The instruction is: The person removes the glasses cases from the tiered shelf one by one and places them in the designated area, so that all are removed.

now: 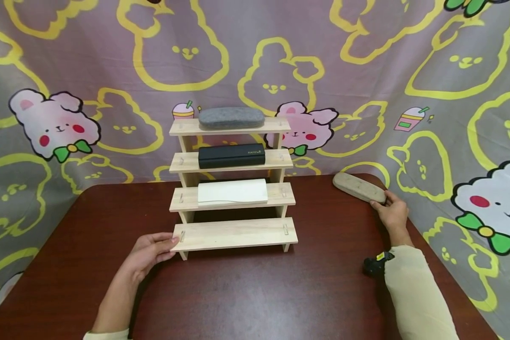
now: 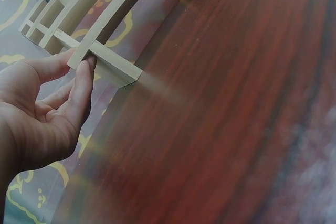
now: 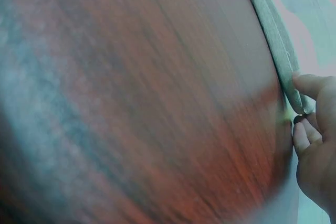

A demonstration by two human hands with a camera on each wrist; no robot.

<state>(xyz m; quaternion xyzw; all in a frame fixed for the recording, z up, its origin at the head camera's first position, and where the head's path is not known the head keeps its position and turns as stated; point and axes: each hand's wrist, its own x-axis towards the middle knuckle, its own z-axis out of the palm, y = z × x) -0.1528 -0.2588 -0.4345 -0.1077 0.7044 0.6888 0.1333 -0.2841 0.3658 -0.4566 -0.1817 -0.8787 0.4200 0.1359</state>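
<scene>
A four-step wooden display rack (image 1: 233,235) stands on the table. Thumb and fingers of my left hand (image 1: 146,252) pinch the left end of its lowest shelf, as the left wrist view also shows. Over at the table's right side, my right hand (image 1: 394,213) grips the near end of a beige glasses case (image 1: 357,186). In the right wrist view the case (image 3: 275,38) appears as a long, rounded shape with a seam along its side. A grey felt case (image 1: 231,118) lies on the top shelf, a black case (image 1: 231,157) on the second, a white case (image 1: 232,192) on the third.
The dark red-brown wooden table (image 1: 246,293) reaches toward me on all sides of the rack. A curtain (image 1: 187,61) with yellow bear outlines and rabbit faces hangs behind it and along both sides. A small black device (image 1: 374,265) sits at my right wrist.
</scene>
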